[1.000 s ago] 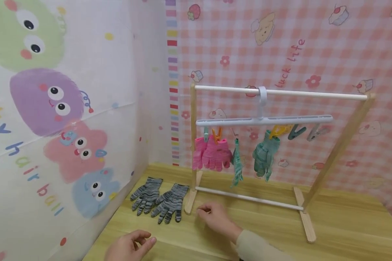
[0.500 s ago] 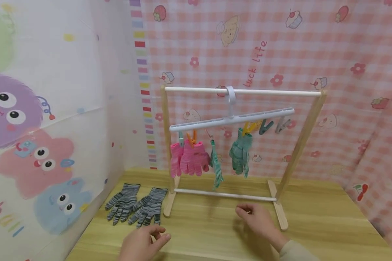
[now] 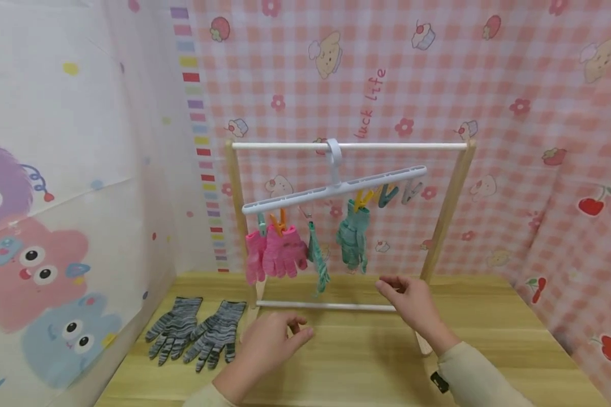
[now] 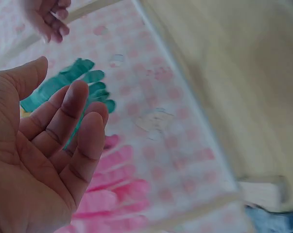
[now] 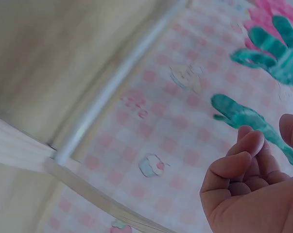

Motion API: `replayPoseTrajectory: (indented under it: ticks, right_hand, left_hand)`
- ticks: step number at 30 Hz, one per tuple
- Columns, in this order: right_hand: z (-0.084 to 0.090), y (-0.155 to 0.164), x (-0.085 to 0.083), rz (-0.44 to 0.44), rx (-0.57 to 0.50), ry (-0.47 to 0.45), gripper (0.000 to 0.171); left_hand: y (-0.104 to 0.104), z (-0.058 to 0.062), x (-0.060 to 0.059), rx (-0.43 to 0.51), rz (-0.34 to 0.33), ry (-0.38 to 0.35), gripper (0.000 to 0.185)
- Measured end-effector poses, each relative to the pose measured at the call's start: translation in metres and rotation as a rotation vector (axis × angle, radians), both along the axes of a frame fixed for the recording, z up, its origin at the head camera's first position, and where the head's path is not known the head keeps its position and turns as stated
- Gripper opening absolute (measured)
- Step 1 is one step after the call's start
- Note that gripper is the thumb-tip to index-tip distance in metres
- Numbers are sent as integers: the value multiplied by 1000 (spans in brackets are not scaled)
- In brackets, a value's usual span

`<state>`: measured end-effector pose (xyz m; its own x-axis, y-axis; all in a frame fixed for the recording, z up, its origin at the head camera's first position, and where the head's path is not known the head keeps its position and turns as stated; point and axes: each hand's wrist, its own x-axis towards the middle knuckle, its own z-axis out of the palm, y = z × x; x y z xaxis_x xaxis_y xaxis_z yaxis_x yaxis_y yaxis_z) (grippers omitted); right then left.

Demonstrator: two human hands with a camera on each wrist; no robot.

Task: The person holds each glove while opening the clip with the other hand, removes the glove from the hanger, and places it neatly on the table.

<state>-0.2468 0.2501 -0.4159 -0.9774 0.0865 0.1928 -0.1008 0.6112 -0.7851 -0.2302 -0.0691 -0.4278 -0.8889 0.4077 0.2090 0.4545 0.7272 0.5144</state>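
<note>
Two grey gloves (image 3: pixel 193 334) lie flat at 8 o'clock. Left hand (image 3: pixel 272 345) and right hand (image 3: pixel 409 299) hover apart before the rack (image 3: pixel 348 146), fingers loosely curled, nothing held. Two pink gloves (image 3: pixel 277 254) and two teal gloves (image 3: pixel 351 243) hang clipped. Grey gloves are likely best clipped at the cuff under free pegs (image 3: pixel 399 193), at 1 o'clock.

wooden table (image 3: pixel 489 362) | grey striped gloves (image 3: pixel 196 337) | drying rack (image 3: pixel 438 226)

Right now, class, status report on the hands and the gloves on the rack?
Left hand and right hand both empty, fingers loose, raised before the rack. Green glove nearest right hand, clipped, untouched. Nothing between hand and glove.
</note>
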Motion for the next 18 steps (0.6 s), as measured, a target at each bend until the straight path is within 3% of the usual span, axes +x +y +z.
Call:
replayPoseTrajectory:
  ticks: [9,15,18]
  right_hand:
    - [28,-7,-20,-62,67,89,51]
    - [26,-28,-37,-122,142,172,65]
    - [22,-37,-47,-164,165,207,69]
  left_hand:
    - [40,43,-14,3,-63,166,28]
    - [58,71,-23,50,-30,279,26]
    - [64,80,-24,66,-7,296,26]
